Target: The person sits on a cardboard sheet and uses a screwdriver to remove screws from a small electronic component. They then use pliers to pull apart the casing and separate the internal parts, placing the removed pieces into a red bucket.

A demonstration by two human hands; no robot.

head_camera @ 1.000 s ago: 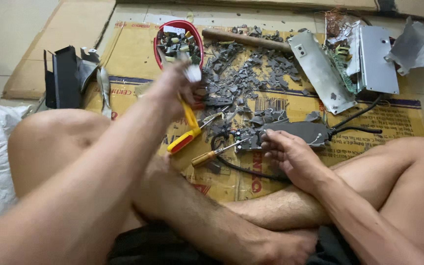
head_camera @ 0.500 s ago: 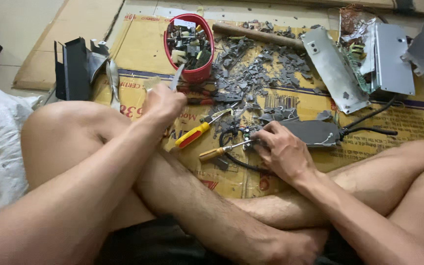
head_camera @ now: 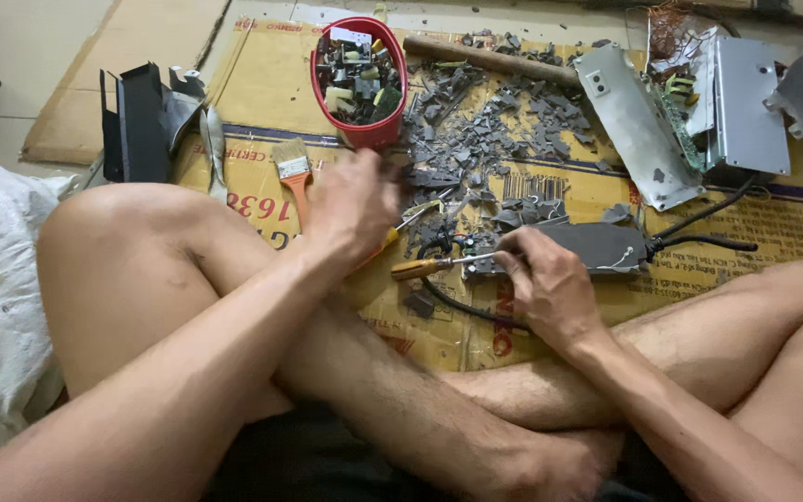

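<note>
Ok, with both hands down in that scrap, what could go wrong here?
The left hand reaches beside a loose screwdriver, whose tip points at the right hand on the grey power unit: a bump might jab it. Bare legs lie close to the jagged grey fragments, so cuts are possible.

A person sits cross-legged on cardboard (head_camera: 262, 84). The left hand (head_camera: 353, 203) covers a yellow screwdriver (head_camera: 401, 228). The right hand (head_camera: 550, 288) rests on a grey box (head_camera: 597, 249), beside another screwdriver (head_camera: 425, 268). A red bucket (head_camera: 364, 130) stands near.
</note>
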